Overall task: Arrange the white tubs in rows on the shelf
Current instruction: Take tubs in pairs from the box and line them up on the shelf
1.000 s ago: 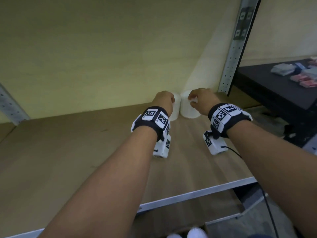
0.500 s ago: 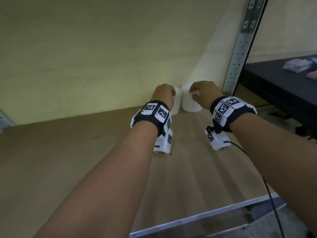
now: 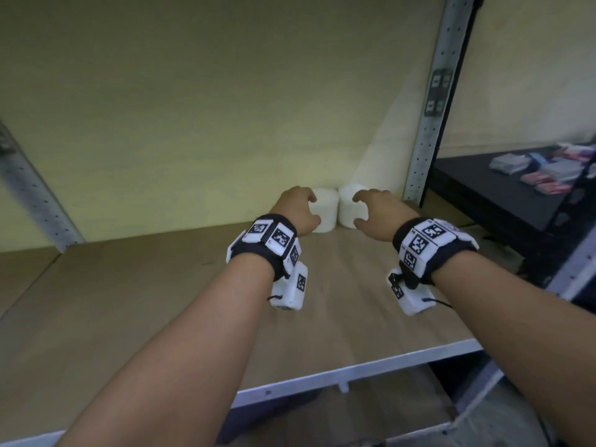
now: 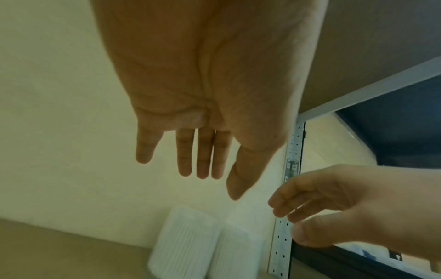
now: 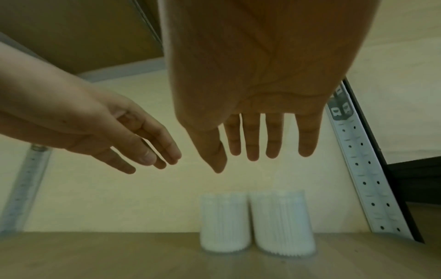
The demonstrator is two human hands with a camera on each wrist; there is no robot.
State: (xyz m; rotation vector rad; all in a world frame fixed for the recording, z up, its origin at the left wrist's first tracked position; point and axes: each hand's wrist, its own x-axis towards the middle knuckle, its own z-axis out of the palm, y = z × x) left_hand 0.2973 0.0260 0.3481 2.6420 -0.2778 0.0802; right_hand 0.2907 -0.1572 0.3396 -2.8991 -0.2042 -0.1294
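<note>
White and ribbed, the two tubs stood upright at the back right corner of the shelf (image 3: 180, 304): the left tub (image 5: 224, 222) and the right tub (image 5: 281, 222) just beside each other, close against the pale back wall (image 3: 193, 108) and near the perforated metal upright (image 3: 429, 124). The likeliest mishap, as I judged it, was a stray finger or one of the wrist cameras clipping a tub and tipping it or knocking the pair out of line, since they looked light and tall. Neither grip held anything; the left hand (image 3: 298, 209) and the right hand (image 3: 379, 212) hung with fingers spread and relaxed, both wide, above and in front of the tubs, apart from them.
</note>
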